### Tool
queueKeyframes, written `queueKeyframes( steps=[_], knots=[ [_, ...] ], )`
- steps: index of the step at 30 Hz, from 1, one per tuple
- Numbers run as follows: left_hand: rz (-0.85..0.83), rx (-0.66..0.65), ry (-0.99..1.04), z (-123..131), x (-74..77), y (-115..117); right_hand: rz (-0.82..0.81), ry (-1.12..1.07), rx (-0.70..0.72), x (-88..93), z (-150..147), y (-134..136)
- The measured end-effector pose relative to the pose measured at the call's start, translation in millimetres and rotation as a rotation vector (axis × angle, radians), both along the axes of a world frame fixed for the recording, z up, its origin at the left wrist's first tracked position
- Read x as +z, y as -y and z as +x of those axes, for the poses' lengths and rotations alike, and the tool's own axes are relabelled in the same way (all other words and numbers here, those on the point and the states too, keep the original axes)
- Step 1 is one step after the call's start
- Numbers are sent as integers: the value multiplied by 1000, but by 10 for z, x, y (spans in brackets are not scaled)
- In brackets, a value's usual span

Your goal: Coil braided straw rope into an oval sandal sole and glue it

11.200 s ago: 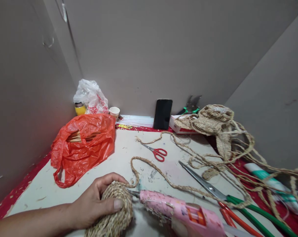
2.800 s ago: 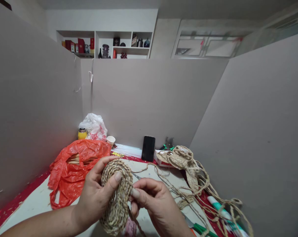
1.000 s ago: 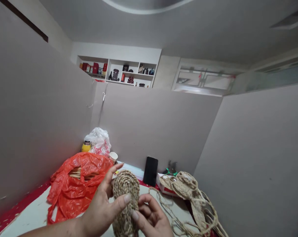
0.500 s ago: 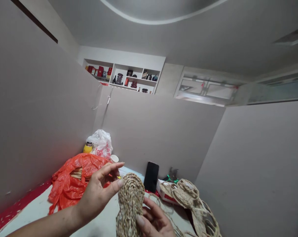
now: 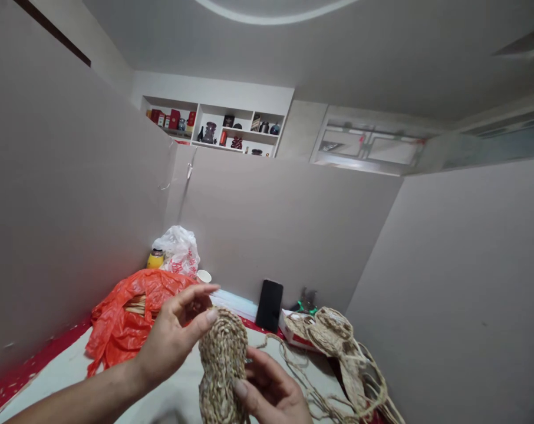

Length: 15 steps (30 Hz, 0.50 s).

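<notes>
A braided straw sole (image 5: pixel 224 368), rounded at the top and narrower in the middle, stands nearly upright in front of me, its lower end cut off by the picture's edge. My right hand (image 5: pixel 273 388) grips its right side, with the thumb on the near face and the fingers behind. At the upper left edge is my left hand (image 5: pixel 174 324), its thumb tip at the sole's rim and its index finger stretched out apart from the thumb. Its other fingers curl partly out of sight. Loose straw cord (image 5: pixel 293 365) trails over the table to the right.
A red plastic bag (image 5: pixel 121 330) with straw pieces lies left, before a white bag (image 5: pixel 178 250), a yellow jar (image 5: pixel 155 259) and a paper cup (image 5: pixel 204 276). A phone (image 5: pixel 269 305) leans on the grey partition (image 5: pixel 276 218). More braided straw pieces (image 5: pixel 333 333) lie right, near green-handled pliers (image 5: pixel 306 303).
The view has shifted slightly, and both hands and the sole appear a little further left. More of the loose cord shows on the right. The right hand keeps its grip on the sole.
</notes>
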<state>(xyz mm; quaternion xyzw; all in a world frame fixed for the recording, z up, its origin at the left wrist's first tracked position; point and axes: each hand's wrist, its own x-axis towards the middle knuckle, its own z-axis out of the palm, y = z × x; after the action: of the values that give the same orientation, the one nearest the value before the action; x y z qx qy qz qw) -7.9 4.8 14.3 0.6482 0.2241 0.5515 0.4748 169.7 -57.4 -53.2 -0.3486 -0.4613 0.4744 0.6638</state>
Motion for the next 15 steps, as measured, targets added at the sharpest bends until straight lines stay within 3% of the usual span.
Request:
queueKeyframes(
  steps=[4,8,11,15],
  knots=[
    [-153,-201,52,88,-40,24,-21,-97,-97,77,-21,15],
    [-347,-480,40,285,-285,124,-5,-147,-138,133,-77,47],
    [-483,-501,131,405,-456,179,-14,-114,-136,162,-98,73],
    [-568,-492,209,454,-504,170,-35,0,-28,198,-82,96]
  ],
)
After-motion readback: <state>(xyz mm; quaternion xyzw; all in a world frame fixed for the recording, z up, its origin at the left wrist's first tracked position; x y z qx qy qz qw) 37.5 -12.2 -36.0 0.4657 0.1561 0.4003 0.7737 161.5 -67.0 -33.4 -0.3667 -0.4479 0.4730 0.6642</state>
